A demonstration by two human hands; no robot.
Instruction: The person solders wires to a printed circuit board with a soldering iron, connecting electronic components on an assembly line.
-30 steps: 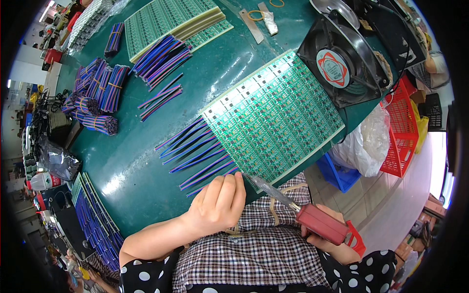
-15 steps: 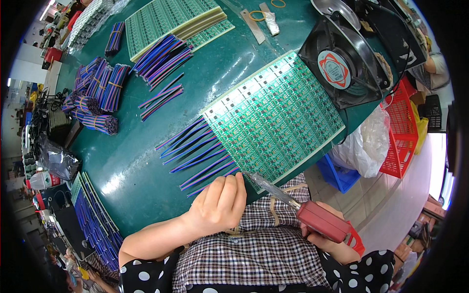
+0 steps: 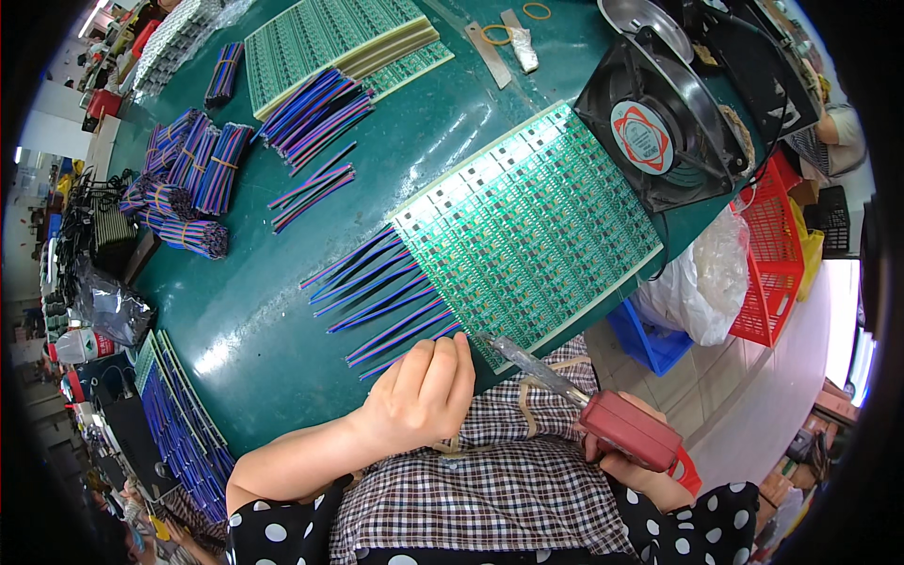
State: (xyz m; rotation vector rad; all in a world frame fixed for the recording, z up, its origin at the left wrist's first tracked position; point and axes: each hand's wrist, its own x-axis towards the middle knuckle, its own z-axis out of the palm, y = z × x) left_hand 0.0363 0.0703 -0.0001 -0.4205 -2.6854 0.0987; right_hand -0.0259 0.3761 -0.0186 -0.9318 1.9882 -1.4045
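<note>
A green panel of small circuit boards (image 3: pixel 532 226) lies on the table in front of me. Blue, red and black wires (image 3: pixel 377 306) stick out in a row from its left edge. At the panel's near left corner my left hand (image 3: pixel 421 391) is closed in a pinch on a wire, whose end the fingers mostly hide. My right hand (image 3: pixel 629 469) grips a red soldering gun (image 3: pixel 629 428) by its body. The gun's long grey barrel points up and left, its tip close to the panel corner beside my left fingertips; whether it touches cannot be made out.
Loose wires (image 3: pixel 315 198) and tied wire bundles (image 3: pixel 184 169) lie at the far left. Beyond them is a stack of circuit panels (image 3: pixel 339 47). A black fan (image 3: pixel 659 132) stands against the panel's right side. Wired panels (image 3: pixel 184 428) sit at lower left, a red crate (image 3: pixel 772 268) at right.
The soldering gun in my right hand has shifted slightly right and down, its tip drawing a little away from my left fingertips. My left hand has stayed in place.
</note>
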